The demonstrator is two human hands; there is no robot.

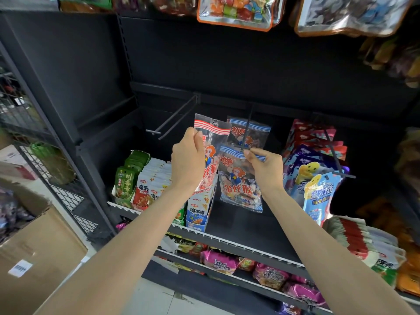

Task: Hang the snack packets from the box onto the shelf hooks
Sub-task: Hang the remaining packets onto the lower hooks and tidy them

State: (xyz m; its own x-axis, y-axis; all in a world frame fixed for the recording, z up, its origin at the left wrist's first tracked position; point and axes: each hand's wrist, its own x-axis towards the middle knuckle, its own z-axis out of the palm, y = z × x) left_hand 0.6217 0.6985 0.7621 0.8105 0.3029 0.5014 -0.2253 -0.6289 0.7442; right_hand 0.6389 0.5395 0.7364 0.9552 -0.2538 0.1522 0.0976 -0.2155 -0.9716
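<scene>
From the head camera we face a dark metal shop shelf unit (pixel 227 64) with a flat black back panel and white-edged shelf lips. On the middle shelf stand open display cartons of green, red and blue snack sachets (pixel 145 180), and on the shelf below lie pink and purple bags (pixel 218 261). At our left sits a brown cardboard box (pixel 41 251) with a white label, beside a black wire-mesh side panel (pixel 61 178). Pale floor tiles show at the bottom. Clear zip pouches of bright sweets (pixel 238 10) hang along the top edge.

A bare double-pronged black hook (pixel 172 119) juts out at centre left. To the right, blue packets with yellow smiling faces (pixel 318 185) hang on another hook.

Our left hand (pixel 187 155) holds a clear snack packet with a red-striped top (pixel 211 133), the thumb and fingers curled round its upper left edge, just below the stripes; the packet hangs down behind the hand. Our right hand (pixel 266 165) pinches the top band of a clear snack packet with a blue-striped header (pixel 238 178) between thumb and forefinger, right at the tip of the thin black middle hook (pixel 247 130). We cannot tell whether the hook has entered the packet's hole. A second blue-striped packet (pixel 250 133) already hangs further back on that hook.
</scene>
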